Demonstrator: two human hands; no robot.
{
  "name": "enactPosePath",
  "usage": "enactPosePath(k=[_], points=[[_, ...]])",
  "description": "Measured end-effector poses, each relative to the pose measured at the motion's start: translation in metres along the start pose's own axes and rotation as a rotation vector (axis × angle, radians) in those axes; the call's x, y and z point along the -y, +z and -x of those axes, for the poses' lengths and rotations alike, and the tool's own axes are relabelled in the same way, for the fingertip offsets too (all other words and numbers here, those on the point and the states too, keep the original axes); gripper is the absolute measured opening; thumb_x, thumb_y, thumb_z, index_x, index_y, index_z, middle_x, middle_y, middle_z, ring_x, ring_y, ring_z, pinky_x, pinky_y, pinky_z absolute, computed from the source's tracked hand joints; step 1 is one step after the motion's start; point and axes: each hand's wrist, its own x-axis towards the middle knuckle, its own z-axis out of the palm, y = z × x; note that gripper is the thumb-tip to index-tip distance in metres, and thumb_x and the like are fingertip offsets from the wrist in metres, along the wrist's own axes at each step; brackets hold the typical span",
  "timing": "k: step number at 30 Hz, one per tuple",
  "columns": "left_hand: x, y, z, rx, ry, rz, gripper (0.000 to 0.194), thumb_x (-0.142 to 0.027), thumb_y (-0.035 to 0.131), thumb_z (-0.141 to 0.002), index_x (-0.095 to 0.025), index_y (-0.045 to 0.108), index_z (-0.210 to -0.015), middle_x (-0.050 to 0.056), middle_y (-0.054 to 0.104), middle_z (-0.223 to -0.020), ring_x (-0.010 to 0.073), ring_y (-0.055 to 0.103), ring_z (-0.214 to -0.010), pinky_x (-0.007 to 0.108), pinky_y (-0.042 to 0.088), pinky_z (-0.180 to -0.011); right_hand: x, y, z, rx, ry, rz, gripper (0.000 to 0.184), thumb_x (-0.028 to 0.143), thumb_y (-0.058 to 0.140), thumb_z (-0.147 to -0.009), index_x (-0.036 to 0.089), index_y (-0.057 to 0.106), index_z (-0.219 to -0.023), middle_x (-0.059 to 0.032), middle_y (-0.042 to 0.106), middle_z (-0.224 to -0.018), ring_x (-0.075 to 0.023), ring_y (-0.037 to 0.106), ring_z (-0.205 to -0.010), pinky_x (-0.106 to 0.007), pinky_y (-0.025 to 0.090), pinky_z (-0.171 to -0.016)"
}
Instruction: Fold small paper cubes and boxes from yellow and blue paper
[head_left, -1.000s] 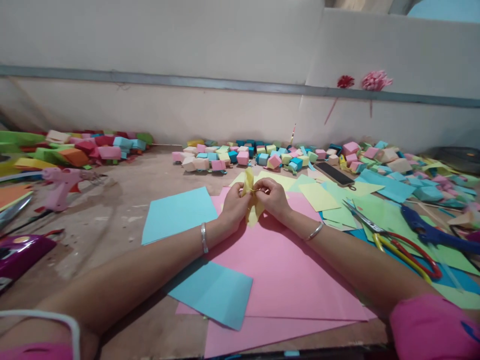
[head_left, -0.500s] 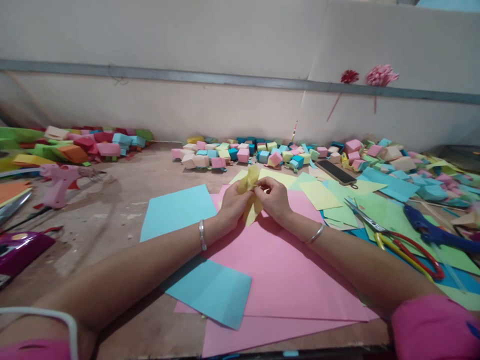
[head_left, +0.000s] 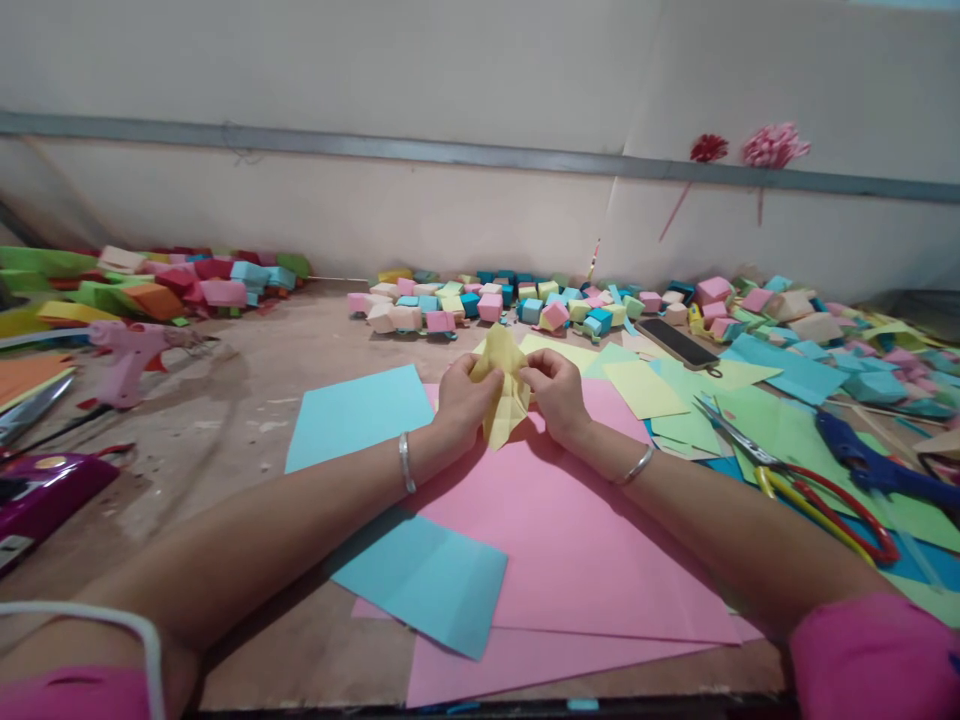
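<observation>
Between my two hands is a creased piece of yellow paper (head_left: 504,385), held up above the pink sheets. My left hand (head_left: 465,398) pinches its left side with the thumb in front. On the opposite edge, my right hand (head_left: 559,392) grips the paper between thumb and fingers. Beneath them lies a large pink paper sheet (head_left: 577,540), with a light blue sheet (head_left: 367,415) to the left and a second blue sheet (head_left: 431,580) nearer me.
Folded paper cubes (head_left: 491,305) line the wall. Right are a phone (head_left: 679,343), scissors (head_left: 795,485), a blue glue gun (head_left: 885,465) and green paper (head_left: 780,420). Left are a pink glue gun (head_left: 124,360), a purple device (head_left: 52,500) and more folded paper pieces (head_left: 161,290).
The yellow paper was bunched and narrow; now it is spread wider and flatter toward me. My right hand has moved slightly right along its edge. The view has shifted a little.
</observation>
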Motion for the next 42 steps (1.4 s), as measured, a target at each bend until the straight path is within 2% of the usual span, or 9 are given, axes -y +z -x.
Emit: enactPosePath(k=[8,12,17,23,26,30,34,38,42], points=[[0.001,0.0,-0.001,0.026,0.016,-0.109,0.018,-0.015,0.058,-0.065,-0.017,0.059,-0.084,0.0,0.064,-0.075,0.0139,0.059,-0.066,0.023,0.046,-0.056,-0.011,-0.003,-0.004,0.038,-0.045,0.206,0.004,0.02,0.055,-0.063,0.019,0.058,-0.064,0.0031,0.058,-0.062,-0.0131,0.052,-0.06,-0.025,0.041,-0.057],[-0.005,0.001,0.004,0.082,0.012,-0.127,0.017,-0.014,0.058,-0.061,-0.016,0.061,-0.078,-0.001,0.062,-0.067,0.0138,0.058,-0.061,0.023,0.044,-0.051,-0.008,-0.004,-0.005,0.045,-0.049,0.214,0.011,0.026,0.057,-0.067,0.018,0.064,-0.068,0.0003,0.063,-0.066,-0.0152,0.057,-0.063,-0.028,0.045,-0.061],[-0.007,0.0,0.004,0.101,0.068,-0.157,0.016,-0.013,0.061,-0.059,-0.015,0.064,-0.075,0.0,0.064,-0.069,0.0134,0.057,-0.063,0.023,0.044,-0.054,-0.004,-0.002,-0.002,0.01,-0.112,0.263,0.012,0.028,0.059,-0.07,0.018,0.065,-0.072,-0.0019,0.067,-0.073,-0.0165,0.06,-0.067,-0.029,0.047,-0.064],[-0.001,-0.004,0.0,0.125,0.123,-0.232,0.014,-0.017,0.065,-0.062,-0.015,0.068,-0.075,0.001,0.065,-0.071,0.0144,0.058,-0.065,0.024,0.044,-0.055,0.0,0.0,0.005,0.004,-0.212,0.391,0.003,0.02,0.055,-0.068,0.021,0.057,-0.071,0.0012,0.063,-0.069,-0.0158,0.059,-0.065,-0.029,0.048,-0.065],[0.0,-0.006,-0.002,0.131,0.149,-0.272,0.017,-0.016,0.066,-0.061,-0.016,0.069,-0.078,0.0,0.066,-0.073,0.0144,0.058,-0.067,0.023,0.043,-0.056,0.003,0.001,0.006,-0.002,-0.237,0.45,0.009,0.019,0.052,-0.069,0.021,0.06,-0.071,-0.0008,0.066,-0.073,-0.017,0.06,-0.069,-0.031,0.048,-0.069],[0.0,-0.007,-0.003,0.139,0.164,-0.314,0.009,-0.017,0.065,-0.063,-0.016,0.066,-0.072,-0.002,0.062,-0.067,0.0131,0.055,-0.063,0.022,0.04,-0.052,0.006,0.002,0.007,-0.043,-0.28,0.469,0.008,0.02,0.052,-0.07,0.021,0.06,-0.07,-0.0037,0.067,-0.081,-0.0189,0.062,-0.078,-0.033,0.049,-0.072],[0.0,-0.006,-0.002,0.158,0.168,-0.326,0.005,-0.017,0.06,-0.065,-0.016,0.062,-0.069,-0.004,0.059,-0.063,0.012,0.053,-0.059,0.022,0.038,-0.05,0.005,0.004,0.009,-0.033,-0.256,0.398,0.007,0.023,0.056,-0.071,0.02,0.057,-0.077,-0.002,0.067,-0.079,-0.0176,0.063,-0.073,-0.031,0.049,-0.068],[-0.002,-0.005,0.0,0.166,0.186,-0.335,0.01,-0.016,0.058,-0.065,-0.017,0.063,-0.073,-0.004,0.061,-0.068,0.013,0.055,-0.064,0.023,0.039,-0.054,0.003,0.004,0.009,-0.034,-0.232,0.352,0.027,0.019,0.059,-0.067,0.02,0.055,-0.094,0.0004,0.066,-0.081,-0.0163,0.063,-0.072,-0.029,0.048,-0.067],[-0.004,-0.005,0.0,0.144,0.192,-0.338,0.01,-0.012,0.057,-0.062,-0.017,0.061,-0.07,-0.003,0.06,-0.067,0.014,0.054,-0.064,0.024,0.037,-0.055,0.003,0.002,0.008,0.035,-0.19,0.406,0.013,0.02,0.055,-0.069,0.02,0.061,-0.081,0.0009,0.066,-0.077,-0.0158,0.059,-0.071,-0.028,0.046,-0.066]])
